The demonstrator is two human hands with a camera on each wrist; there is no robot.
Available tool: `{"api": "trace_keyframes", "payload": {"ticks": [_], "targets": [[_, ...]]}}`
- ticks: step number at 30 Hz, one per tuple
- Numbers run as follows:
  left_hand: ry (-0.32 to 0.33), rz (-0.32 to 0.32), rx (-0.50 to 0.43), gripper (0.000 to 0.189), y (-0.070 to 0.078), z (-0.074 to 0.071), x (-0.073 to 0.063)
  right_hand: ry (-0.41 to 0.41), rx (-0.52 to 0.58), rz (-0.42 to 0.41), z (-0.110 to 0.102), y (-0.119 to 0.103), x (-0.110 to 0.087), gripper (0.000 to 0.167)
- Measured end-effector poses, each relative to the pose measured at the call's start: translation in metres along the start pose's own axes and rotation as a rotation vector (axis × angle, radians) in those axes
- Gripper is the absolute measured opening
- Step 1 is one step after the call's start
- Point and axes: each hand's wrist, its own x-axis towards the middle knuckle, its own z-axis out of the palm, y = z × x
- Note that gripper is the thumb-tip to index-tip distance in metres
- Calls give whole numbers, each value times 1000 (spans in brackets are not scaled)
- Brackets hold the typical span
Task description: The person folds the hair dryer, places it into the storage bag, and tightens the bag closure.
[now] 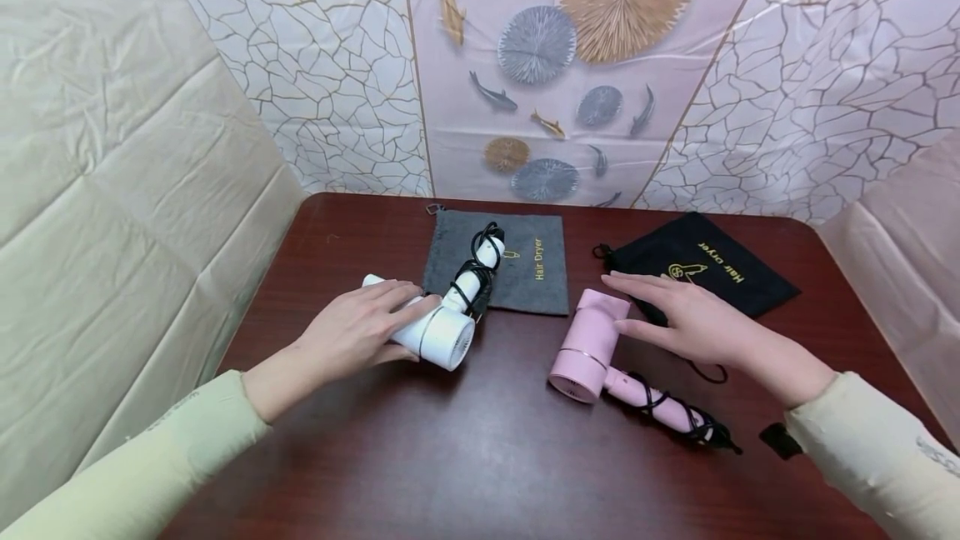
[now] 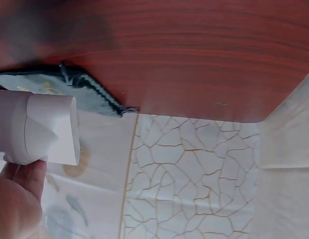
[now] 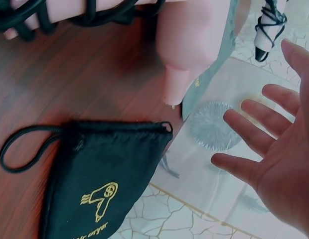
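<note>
Right hand (image 1: 697, 319) spread wide, palm down and holding nothing, a person leans over a dark red wood-grain bench (image 1: 487, 457), forearm slanting in from the near right corner. Just left of those fingertips and apart from them lies the pink cylindrical hair dryer (image 1: 588, 340), right of the bench's middle, its barrel's long axis running from far edge toward near edge, its cord-wrapped handle angled to the near right corner. Of the two hands, the right is nearer to it. Left hand (image 1: 363, 325), its forearm coming from the near left corner, grips the white cylindrical hair dryer (image 1: 442, 338) between fingers and thumb; that handle points to the far edge, across a grey drawstring fabric pouch (image 1: 528, 286). Beyond the right hand, toward the far right corner, lies a black drawstring fabric pouch (image 1: 723, 265).
</note>
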Motion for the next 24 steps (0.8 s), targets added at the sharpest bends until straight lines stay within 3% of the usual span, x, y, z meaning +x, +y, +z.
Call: {"api": "trace_keyframes", "payload": {"ticks": [12, 20, 24], "targets": [[74, -3, 51, 83, 16, 0, 27, 7, 180, -2, 6, -21, 28, 66], [100, -20, 57, 82, 26, 0, 41, -18, 592, 120, 16, -30, 53, 75], [113, -12, 67, 80, 30, 0, 48, -10, 747, 195, 22, -35, 61, 76]]}}
